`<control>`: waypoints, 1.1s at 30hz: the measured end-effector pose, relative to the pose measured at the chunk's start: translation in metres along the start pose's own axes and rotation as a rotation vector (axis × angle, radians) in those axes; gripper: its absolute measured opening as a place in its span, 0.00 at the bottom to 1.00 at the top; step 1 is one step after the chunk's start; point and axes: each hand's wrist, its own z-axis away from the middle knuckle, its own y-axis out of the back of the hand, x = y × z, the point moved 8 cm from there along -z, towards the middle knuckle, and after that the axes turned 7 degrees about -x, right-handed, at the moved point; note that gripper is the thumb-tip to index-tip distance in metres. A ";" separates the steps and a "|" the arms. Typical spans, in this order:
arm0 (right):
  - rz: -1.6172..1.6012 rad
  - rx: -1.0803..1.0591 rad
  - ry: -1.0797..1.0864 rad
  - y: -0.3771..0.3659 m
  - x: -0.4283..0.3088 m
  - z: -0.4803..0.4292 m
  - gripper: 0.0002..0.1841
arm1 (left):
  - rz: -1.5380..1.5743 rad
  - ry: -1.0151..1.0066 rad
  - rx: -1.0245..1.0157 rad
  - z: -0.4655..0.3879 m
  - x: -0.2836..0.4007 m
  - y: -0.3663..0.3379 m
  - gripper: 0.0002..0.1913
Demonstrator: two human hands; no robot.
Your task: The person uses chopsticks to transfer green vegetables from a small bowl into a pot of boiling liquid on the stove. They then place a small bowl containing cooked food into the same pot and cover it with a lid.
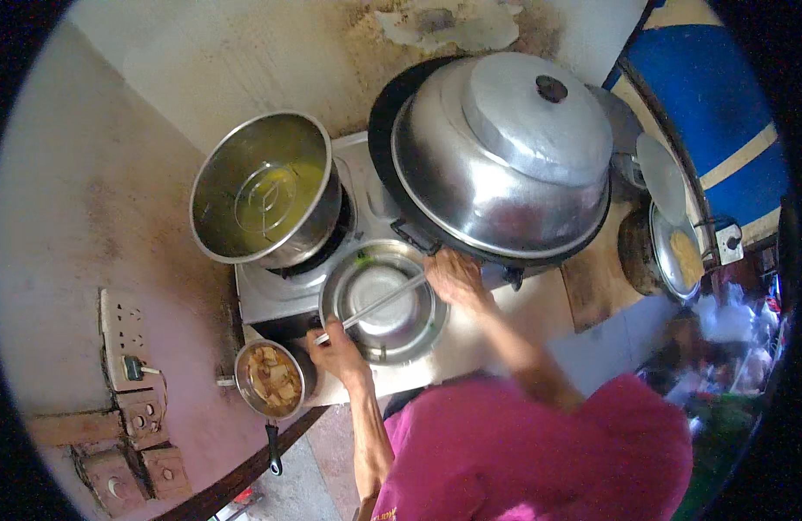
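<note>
A thin metal rod-like utensil (388,298) slants across a wide steel pan (381,293) holding a few green bits. My left hand (339,355) grips its lower-left end, over the pan's near left edge. The other end is in my right hand (456,279), just below the handle of a black wok (382,124). A large domed metal lid (498,156) covers the wok. Up and left of the pan, a deep steel pot (270,251) on the stove holds yellow-green liquid and a round wire rack (265,197). A small saucepan (238,384) with brown food pieces stands beside my left hand.
Under the pot and pan is a steel gas stove (264,296) on a pale counter. A wooden board (593,293) and a lidded pot (635,251) are at right. A stained wall with a power strip (122,338) and a plug is at left. The saucepan's black handle (274,449) sticks out past the counter edge.
</note>
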 end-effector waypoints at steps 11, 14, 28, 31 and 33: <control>-0.539 0.073 -0.169 0.091 -0.037 0.007 0.10 | -0.126 -0.288 0.219 0.034 0.143 0.081 0.14; -0.623 0.319 -0.042 0.141 -0.046 -0.027 0.14 | -0.045 -0.404 0.284 0.005 0.162 0.097 0.16; -0.916 1.193 0.301 0.294 -0.061 -0.214 0.18 | 0.213 -1.343 0.305 -0.087 0.383 0.069 0.11; -0.940 1.258 0.318 0.297 -0.062 -0.227 0.19 | 0.134 -1.414 0.340 -0.086 0.394 0.065 0.10; -0.989 1.237 0.299 0.294 -0.061 -0.235 0.19 | 0.109 -1.472 0.352 -0.085 0.397 0.064 0.11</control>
